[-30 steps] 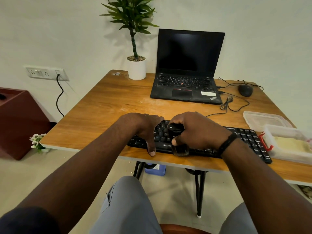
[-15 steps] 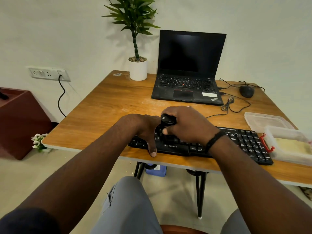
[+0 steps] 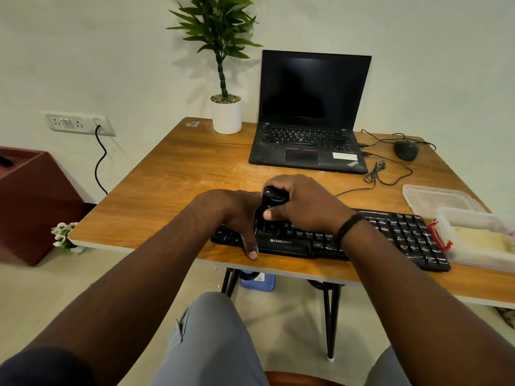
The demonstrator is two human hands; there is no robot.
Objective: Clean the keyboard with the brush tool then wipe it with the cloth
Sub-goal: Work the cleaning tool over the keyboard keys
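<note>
Right hand [image 3: 303, 204] (fingers clamped on the brush [image 3: 271, 200]) has slid farther up the keyboard [image 3: 390, 232].

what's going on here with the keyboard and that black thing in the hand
A person seated at a wooden table is brushing a black keyboard. The right hand grips a black brush tool upright, pressed onto the keys near the middle-left. The left hand rests on the keyboard's left end, thumb at its front edge, apparently steadying it. No cloth is clearly in view, so the wiping step looks not yet begun.
</note>
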